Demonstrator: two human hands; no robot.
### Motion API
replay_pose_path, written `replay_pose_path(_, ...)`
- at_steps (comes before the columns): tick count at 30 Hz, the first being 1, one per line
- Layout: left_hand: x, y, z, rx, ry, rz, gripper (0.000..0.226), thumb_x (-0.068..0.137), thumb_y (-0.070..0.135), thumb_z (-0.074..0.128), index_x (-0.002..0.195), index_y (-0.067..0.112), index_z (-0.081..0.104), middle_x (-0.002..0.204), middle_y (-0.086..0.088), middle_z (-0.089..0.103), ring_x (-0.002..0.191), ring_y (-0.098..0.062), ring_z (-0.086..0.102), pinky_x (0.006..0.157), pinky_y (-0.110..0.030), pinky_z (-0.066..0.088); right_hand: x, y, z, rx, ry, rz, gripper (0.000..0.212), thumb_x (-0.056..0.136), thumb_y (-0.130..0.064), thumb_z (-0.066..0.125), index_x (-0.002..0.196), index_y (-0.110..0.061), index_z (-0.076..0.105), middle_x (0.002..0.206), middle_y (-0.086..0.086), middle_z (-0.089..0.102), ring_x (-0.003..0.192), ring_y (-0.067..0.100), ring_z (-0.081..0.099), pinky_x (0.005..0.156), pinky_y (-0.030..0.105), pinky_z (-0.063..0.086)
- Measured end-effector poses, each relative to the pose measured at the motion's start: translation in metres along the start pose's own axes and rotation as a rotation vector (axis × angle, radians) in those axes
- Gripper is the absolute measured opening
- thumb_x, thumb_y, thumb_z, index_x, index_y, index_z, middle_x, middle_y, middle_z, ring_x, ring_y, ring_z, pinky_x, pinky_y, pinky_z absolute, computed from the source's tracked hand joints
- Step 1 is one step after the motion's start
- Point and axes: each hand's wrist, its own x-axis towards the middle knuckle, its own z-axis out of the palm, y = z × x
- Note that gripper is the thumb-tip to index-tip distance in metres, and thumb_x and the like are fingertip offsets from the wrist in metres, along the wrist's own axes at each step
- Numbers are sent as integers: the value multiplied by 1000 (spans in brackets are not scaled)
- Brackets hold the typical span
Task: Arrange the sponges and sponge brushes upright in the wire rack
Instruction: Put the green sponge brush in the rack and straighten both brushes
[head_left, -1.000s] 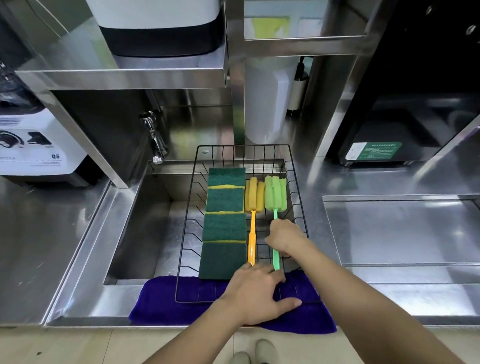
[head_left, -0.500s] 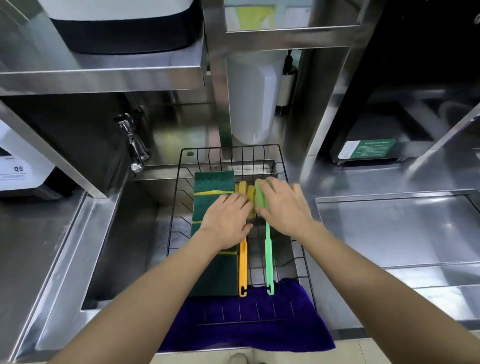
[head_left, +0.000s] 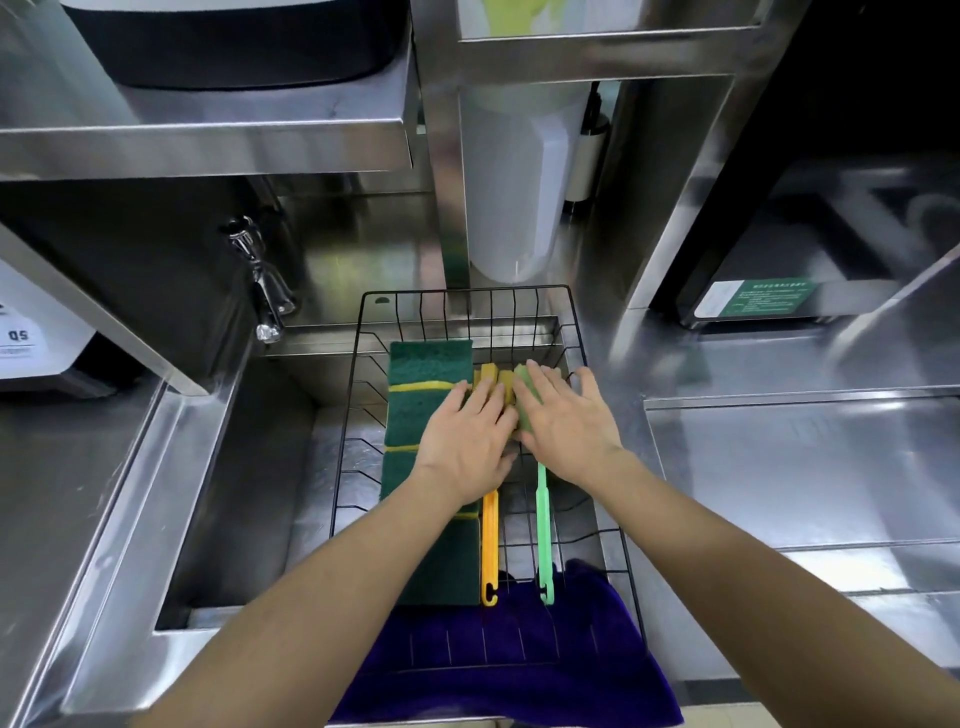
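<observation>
A black wire rack spans the sink. Several dark green scouring sponges stand in a row along its left side. Beside them lie an orange sponge brush and a green sponge brush, handles pointing toward me. My left hand lies flat on the orange brush's yellow head. My right hand lies flat, fingers spread, on the green brush's head. Both heads are mostly hidden under my hands.
A purple cloth lies under the rack's near end. The steel sink basin drops away on the left, with a tap above it. A steel counter is at right, a white container behind.
Both hands moved from the brush handles and the rack's near end up to the sponge heads. The camera moved closer and leftward.
</observation>
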Motion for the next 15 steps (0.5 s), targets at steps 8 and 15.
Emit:
replay_pose_path(8, -2, 7, 13, -58, -75, -37, 60, 100, 39, 31, 149, 14, 7, 158, -10, -2, 143, -27, -8, 115, -41, 11, 0, 1, 4, -91, -93, -32, 67, 98, -46, 21, 148, -6, 4, 160, 11, 4, 148, 24, 10, 118, 52, 2)
replay_pose_path(15, -6, 1, -4, -147, 7, -58, 60, 98, 39, 36, 148, 15, 13, 158, -9, 11, 143, -24, 6, 114, -39, 9, -3, 1, -1, 22, -25, 9, 65, 95, -46, 34, 147, -10, 17, 158, 10, 17, 144, 23, 23, 115, 50, 13)
